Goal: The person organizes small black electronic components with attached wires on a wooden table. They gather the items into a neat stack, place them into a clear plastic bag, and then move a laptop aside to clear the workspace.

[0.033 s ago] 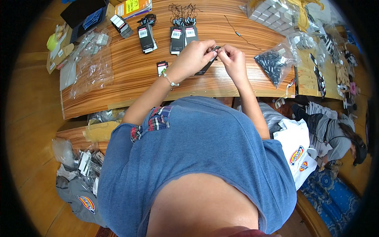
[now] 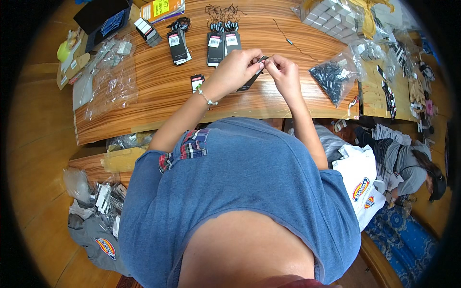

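My left hand point(image 2: 240, 69) pinches a black hang tag point(image 2: 248, 83) between thumb and fingers, tilted above the table. Against the tag's upper end, the fingertips of my right hand point(image 2: 284, 74) are pressed together; whatever they hold is too small to make out. Beyond my hands lie two side-by-side stacks of strung black tags point(image 2: 216, 50), their looped black strings point(image 2: 222, 17) spreading toward the far edge. Left of those is another strung tag stack point(image 2: 177, 48). A small pile of tags point(image 2: 196, 81) sits beside my left wrist, partly covered by it.
On the wood-grain table point(image 2: 158, 103) a single black string point(image 2: 289, 41) lies at the right, near a clear bag of black strings point(image 2: 331, 77). White small boxes point(image 2: 331, 19) stand far right. Crumpled clear plastic point(image 2: 113, 86) covers the left side. Another person point(image 2: 408, 158) bends at the far right.
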